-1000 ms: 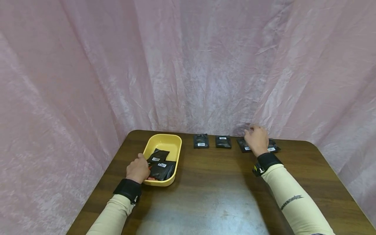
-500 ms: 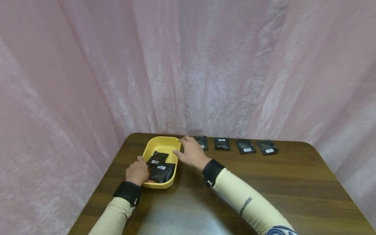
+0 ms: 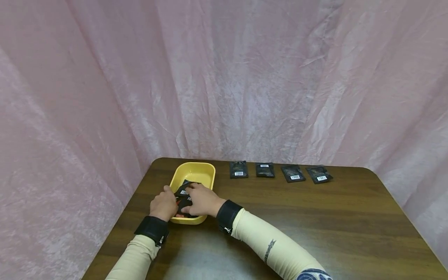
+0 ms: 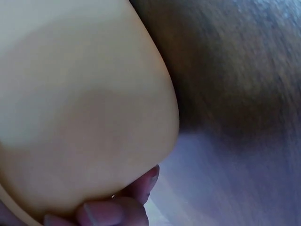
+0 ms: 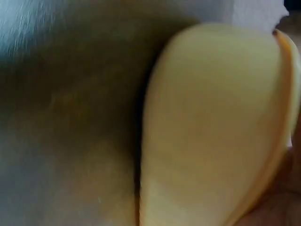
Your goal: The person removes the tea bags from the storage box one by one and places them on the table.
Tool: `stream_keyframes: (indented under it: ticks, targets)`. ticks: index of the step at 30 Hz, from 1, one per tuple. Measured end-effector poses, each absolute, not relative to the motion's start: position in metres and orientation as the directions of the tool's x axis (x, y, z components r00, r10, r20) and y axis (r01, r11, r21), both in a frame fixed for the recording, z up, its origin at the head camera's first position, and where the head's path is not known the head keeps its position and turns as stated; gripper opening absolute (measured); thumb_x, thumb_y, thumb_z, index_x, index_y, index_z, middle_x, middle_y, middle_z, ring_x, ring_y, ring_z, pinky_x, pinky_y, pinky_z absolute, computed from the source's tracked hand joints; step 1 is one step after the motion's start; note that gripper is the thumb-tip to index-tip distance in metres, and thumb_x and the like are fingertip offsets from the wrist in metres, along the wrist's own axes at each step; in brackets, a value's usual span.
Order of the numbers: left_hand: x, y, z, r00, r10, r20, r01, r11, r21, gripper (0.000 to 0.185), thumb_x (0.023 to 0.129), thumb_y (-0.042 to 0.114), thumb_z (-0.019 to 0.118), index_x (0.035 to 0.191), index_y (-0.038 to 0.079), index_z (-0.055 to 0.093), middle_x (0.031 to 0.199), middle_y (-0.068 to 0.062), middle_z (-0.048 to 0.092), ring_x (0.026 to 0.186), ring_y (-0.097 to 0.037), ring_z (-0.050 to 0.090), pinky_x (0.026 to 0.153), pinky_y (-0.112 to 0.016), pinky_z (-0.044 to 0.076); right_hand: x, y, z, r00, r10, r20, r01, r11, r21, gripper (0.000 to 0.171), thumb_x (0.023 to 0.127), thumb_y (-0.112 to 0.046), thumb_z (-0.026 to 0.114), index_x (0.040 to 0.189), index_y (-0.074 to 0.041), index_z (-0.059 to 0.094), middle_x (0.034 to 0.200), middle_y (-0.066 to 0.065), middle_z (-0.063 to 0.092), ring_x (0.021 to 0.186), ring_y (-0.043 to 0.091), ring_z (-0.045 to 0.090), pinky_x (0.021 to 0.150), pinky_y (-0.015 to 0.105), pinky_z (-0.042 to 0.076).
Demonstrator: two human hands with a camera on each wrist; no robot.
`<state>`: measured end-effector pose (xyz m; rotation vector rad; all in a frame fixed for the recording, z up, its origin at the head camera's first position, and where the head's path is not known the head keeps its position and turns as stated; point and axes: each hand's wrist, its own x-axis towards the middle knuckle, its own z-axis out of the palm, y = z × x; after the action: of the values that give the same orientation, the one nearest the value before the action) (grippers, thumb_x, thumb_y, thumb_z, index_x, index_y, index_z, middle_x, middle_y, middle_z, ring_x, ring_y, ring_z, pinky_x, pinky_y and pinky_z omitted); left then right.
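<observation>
A yellow tray (image 3: 200,172) sits at the table's left, with black barcoded packets (image 3: 183,189) inside it. My left hand (image 3: 163,204) grips the tray's near left corner, thumb on the rim. In the left wrist view its fingertips (image 4: 101,213) curl under the tray's outer wall (image 4: 84,117). My right hand (image 3: 201,200) reaches into the tray from the right and lies over the packets. Whether it pinches one is hidden. The right wrist view shows only the blurred tray wall (image 5: 211,132).
Several black packets lie in a row along the far edge of the dark wooden table (image 3: 315,217), from one (image 3: 238,169) beside the tray to one (image 3: 319,174) at the right. Pink cloth (image 3: 245,77) hangs behind and at both sides.
My right hand left the packet row at the far right, swept left across the table and came down into the tray. The left hand has kept its hold on the tray.
</observation>
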<state>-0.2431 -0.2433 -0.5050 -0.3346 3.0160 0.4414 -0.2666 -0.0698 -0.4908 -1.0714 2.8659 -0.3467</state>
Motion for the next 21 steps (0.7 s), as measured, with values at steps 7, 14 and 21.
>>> stream_keyframes:
  ticks: [7,14,21]
  targets:
    - [-0.24,-0.243,-0.502,-0.973,-0.205,-0.107,-0.227,0.934,0.275,0.038,0.088,0.012,0.073,0.11,-0.005,0.046,0.102,-0.034,0.072,0.09,-0.049,0.074,0.077,-0.061,0.057,-0.259,-0.079,-0.496,-0.761,-0.647,-0.045,-0.64,0.76,-0.116,0.074,0.086,-0.075,0.071,0.136,-0.021,0.071,0.131,-0.001,0.074,0.118,0.019,0.07,0.089,0.034,0.058]
    - [-0.238,-0.242,-0.502,-0.97,-0.214,-0.112,-0.238,0.931,0.278,0.034,0.089,0.011,0.069,0.11,-0.005,0.047,0.103,-0.034,0.072,0.091,-0.049,0.074,0.076,-0.061,0.057,-0.261,-0.074,-0.495,-0.755,-0.652,-0.075,-0.636,0.755,-0.161,0.048,0.09,-0.068,0.071,0.107,-0.023,0.076,0.093,-0.005,0.077,0.081,0.013,0.069,0.069,0.031,0.051]
    - [-0.242,-0.241,-0.501,-0.971,-0.217,-0.098,-0.235,0.933,0.273,0.03,0.093,0.013,0.065,0.109,-0.004,0.047,0.1,-0.032,0.072,0.089,-0.048,0.074,0.077,-0.061,0.058,-0.264,-0.067,-0.492,-0.692,-0.722,0.01,-0.706,0.674,-0.216,0.028,0.1,-0.034,0.062,0.076,-0.019,0.063,0.065,-0.005,0.057,0.058,0.012,0.055,0.056,0.028,0.044]
